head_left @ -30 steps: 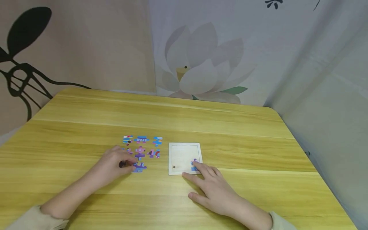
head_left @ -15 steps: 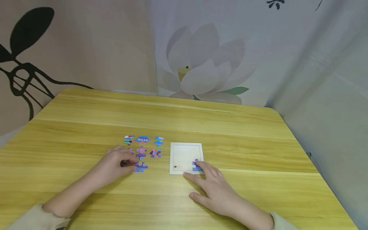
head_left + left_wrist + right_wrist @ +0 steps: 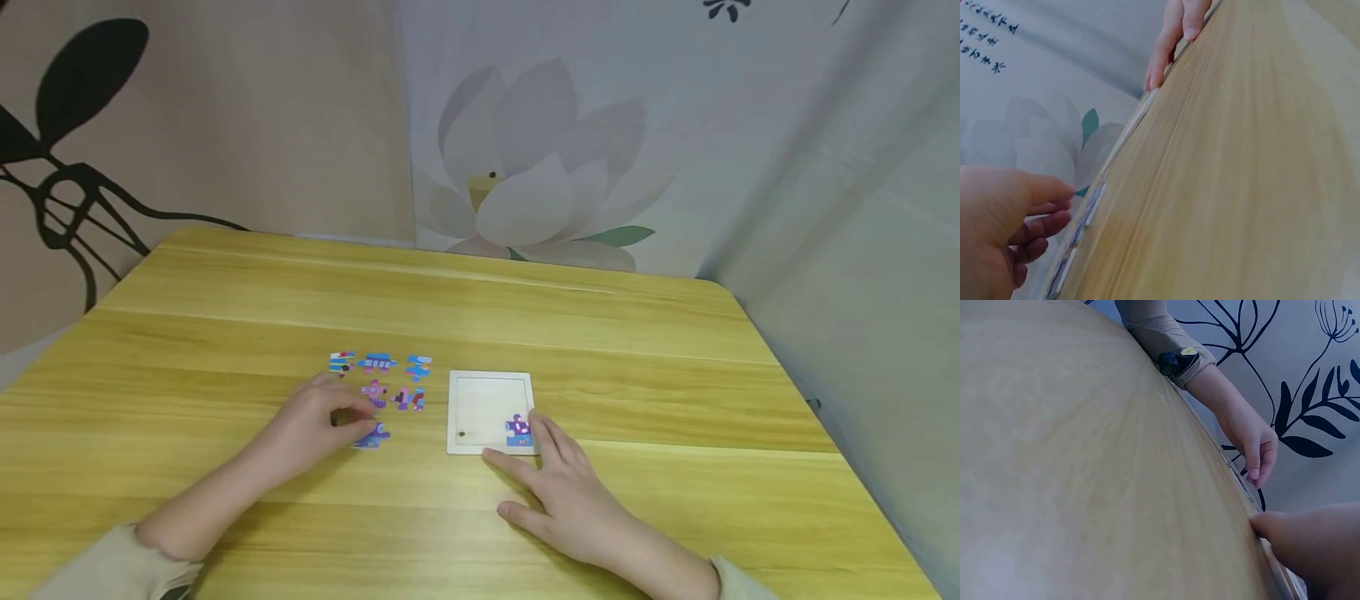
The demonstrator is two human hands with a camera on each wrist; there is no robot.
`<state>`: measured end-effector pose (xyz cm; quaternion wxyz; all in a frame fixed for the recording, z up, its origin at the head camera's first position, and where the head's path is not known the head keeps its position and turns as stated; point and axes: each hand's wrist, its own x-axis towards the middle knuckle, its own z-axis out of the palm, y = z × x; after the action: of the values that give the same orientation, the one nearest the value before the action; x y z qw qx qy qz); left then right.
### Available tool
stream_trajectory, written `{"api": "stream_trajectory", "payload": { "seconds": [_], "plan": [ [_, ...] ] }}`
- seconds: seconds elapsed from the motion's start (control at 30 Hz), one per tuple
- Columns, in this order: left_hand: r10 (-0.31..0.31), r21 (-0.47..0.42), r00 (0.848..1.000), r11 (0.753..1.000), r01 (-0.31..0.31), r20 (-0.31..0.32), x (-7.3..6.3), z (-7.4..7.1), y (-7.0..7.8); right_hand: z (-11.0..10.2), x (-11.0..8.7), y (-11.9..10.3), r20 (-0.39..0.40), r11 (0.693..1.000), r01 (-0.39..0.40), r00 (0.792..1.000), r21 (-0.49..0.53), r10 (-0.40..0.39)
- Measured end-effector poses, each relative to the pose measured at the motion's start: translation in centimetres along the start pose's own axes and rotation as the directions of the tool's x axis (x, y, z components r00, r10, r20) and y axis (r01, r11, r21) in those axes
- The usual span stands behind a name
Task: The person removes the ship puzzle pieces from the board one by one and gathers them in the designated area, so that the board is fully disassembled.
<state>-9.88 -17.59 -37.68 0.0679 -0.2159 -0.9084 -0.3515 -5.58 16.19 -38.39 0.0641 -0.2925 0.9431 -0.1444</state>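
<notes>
My left hand (image 3: 303, 421) hangs low over the puzzle pieces left of the tray, thumb and index finger bent toward each other. Nothing shows between its fingertips in the left wrist view, where the loosely curled hand (image 3: 997, 228) is beside the pieces. Under the fingertips lies a purple-blue piece (image 3: 371, 437), partly covered. My right hand (image 3: 566, 500) lies with extended fingers at the white square puzzle tray (image 3: 452, 417), fingertips on its right and front edges. One purple-and-blue piece (image 3: 518, 431) sits in the tray's near right corner.
Several cartoon puzzle pieces lie in loose rows, among them a blue one (image 3: 377, 362), a pink one (image 3: 373, 392) and a red-and-purple one (image 3: 408, 399). The wooden table (image 3: 637, 358) ends at a printed cloth backdrop (image 3: 300, 125).
My left hand has shifted slightly right and up, its fingertips now over the nearest piece. My right fingers have slid off the corner piece to the tray's right edge. The view has shifted slightly.
</notes>
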Motion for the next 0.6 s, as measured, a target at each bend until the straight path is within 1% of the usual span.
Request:
{"api": "stream_trajectory", "payload": {
  "seconds": [0.17,0.23,0.47,0.53,0.6],
  "plan": [
    [-0.031,-0.063,0.999,0.998,0.030,-0.016,0.5,0.7,0.7,0.0,0.0,0.1,-0.005,1.000,0.007,1.000,-0.005,-0.007],
    [-0.031,-0.074,0.999,0.997,0.030,-0.015,0.7,1.0,1.0,0.0,0.0,0.1,-0.008,1.000,0.008,1.000,-0.009,-0.008],
    [0.059,-0.118,0.998,0.991,-0.061,-0.022,1.9,2.7,1.8,0.1,0.0,0.2,-0.010,1.000,0.009,1.000,-0.022,-0.009],
    [0.067,-0.131,0.998,0.989,-0.069,-0.020,2.2,3.1,2.1,0.1,0.0,0.2,-0.009,1.000,0.010,1.000,-0.028,-0.010],
    [0.058,-0.143,0.998,0.988,-0.059,-0.011,2.5,3.5,2.3,0.1,0.1,0.1,-0.007,0.999,0.012,1.000,-0.029,-0.012]
  ]
}}
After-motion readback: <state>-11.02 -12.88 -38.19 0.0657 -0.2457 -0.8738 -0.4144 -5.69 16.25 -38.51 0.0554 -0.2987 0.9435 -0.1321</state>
